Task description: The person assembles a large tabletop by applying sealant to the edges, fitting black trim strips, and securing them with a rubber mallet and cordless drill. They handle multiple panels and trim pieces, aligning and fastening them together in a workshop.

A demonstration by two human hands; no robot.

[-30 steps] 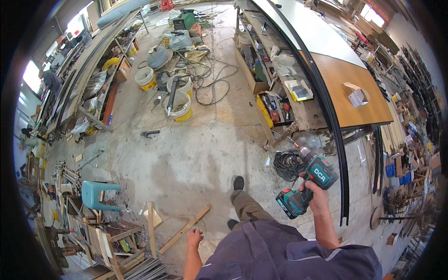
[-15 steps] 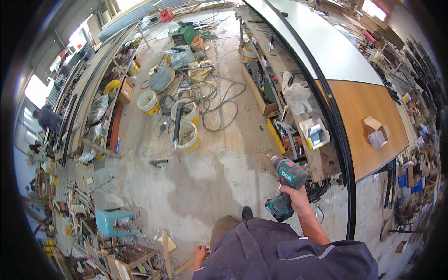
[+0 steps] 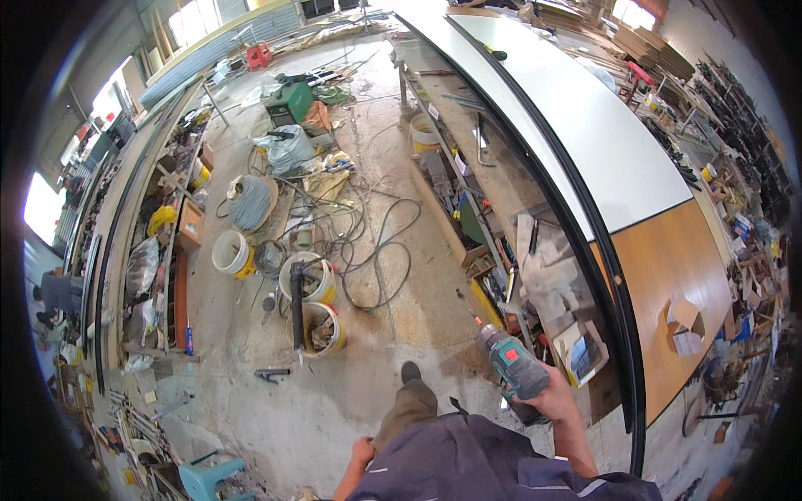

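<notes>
My right hand [image 3: 551, 398] is wrapped round the grip of a dark grey and green cordless drill [image 3: 516, 367]. The drill's bit tilts forward and left, beside the right-hand workbench. My left hand [image 3: 362, 452] hangs low by my thigh with its fingers curled in; whatever it may hold is hidden. Long black profile strips [image 3: 576, 159] run along the bench edge, to the right of the drill. Near the drill's bit is a yellow tool box [image 3: 487, 302] on the bench's lower shelf. A small open white box [image 3: 581, 352] lies just beyond my right hand.
White buckets [image 3: 322, 330] stand ahead on the left, a black caulking gun [image 3: 296, 309] resting against them. Loose black cable [image 3: 401, 250] coils over the floor. A blue stool [image 3: 209, 478] is at lower left. Another person [image 3: 58, 292] bends at the far-left bench. An open carton [image 3: 685, 326] sits on the wooden board.
I have stepped forward, one leg now ahead. The buckets, stool and bench have shifted lower in view. The drill stays in my right hand; my left hand still hangs down.
</notes>
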